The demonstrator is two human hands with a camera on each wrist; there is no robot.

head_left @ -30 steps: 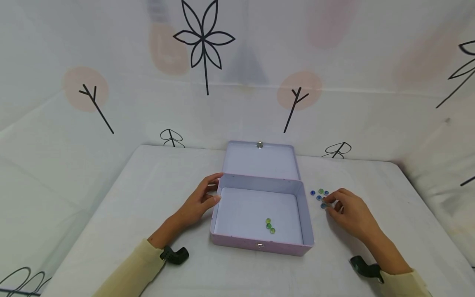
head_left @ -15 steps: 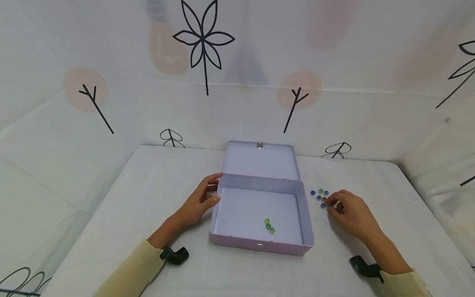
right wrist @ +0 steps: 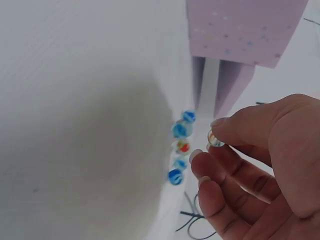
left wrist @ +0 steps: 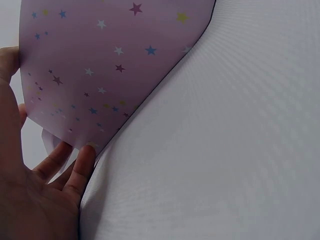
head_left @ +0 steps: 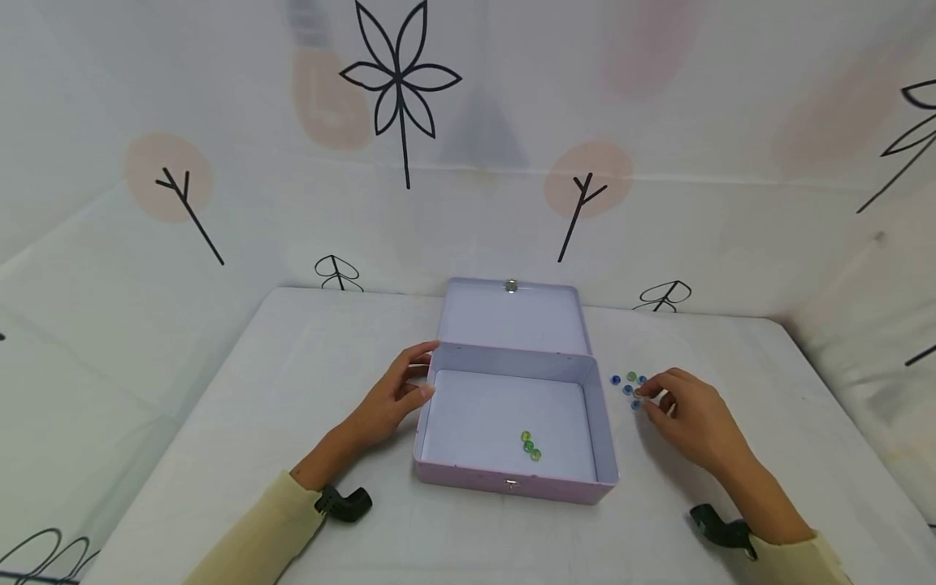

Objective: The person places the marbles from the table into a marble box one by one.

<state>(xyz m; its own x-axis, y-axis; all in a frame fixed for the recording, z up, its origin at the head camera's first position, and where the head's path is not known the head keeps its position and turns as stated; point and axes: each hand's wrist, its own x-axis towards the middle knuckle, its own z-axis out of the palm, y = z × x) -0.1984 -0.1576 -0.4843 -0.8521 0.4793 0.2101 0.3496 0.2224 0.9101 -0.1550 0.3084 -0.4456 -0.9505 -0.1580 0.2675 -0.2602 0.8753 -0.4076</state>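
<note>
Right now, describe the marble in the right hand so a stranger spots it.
Find the open lilac box on the white table. To its right, the right hand is beside loose marbles. The clear-looking marble alone is pinched; the others are mostly blue.

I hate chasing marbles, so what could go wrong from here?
The right hand pinches one small clear marble, which could slip out and roll away. Loose marbles lie close beside its fingers on the table, so a brush might scatter them. If it goes into the box, it could knock the side wall and drop outside.
</note>
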